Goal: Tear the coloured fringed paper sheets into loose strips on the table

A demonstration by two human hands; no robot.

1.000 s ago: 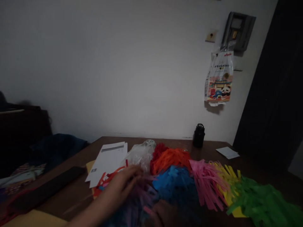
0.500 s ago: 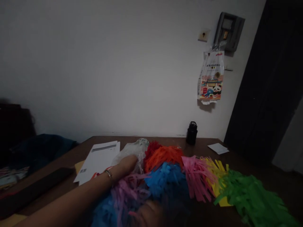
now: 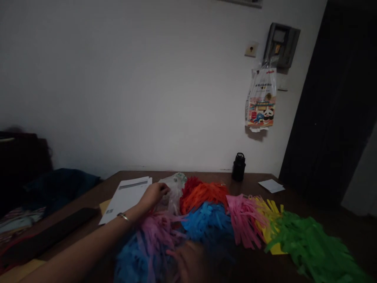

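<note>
Change logged: the left hand [image 3: 154,194] has been moved off the purple strips [image 3: 156,236], where it lay a second ago, and up onto the clear plastic bag [image 3: 173,190]. Its fingers are now curled against the bag's near-left edge, just beside the white sheet [image 3: 126,194]. Whether any film is actually pinched cannot be told, as the light is too dim.

Bag position is unchanged: on the desk [image 3: 256,184], between the white sheet and the red fringe [image 3: 191,184], behind the purple strips.

The right hand [image 3: 191,263] is seen low in frame, laid among the blue fringe [image 3: 206,220] and the purple strips, much as before. Its grip cannot be told. The hands are kept well apart.

Reading: work has been shifted from the strips to the bag. Contact has only just been made and the bag has not been lifted.
</note>
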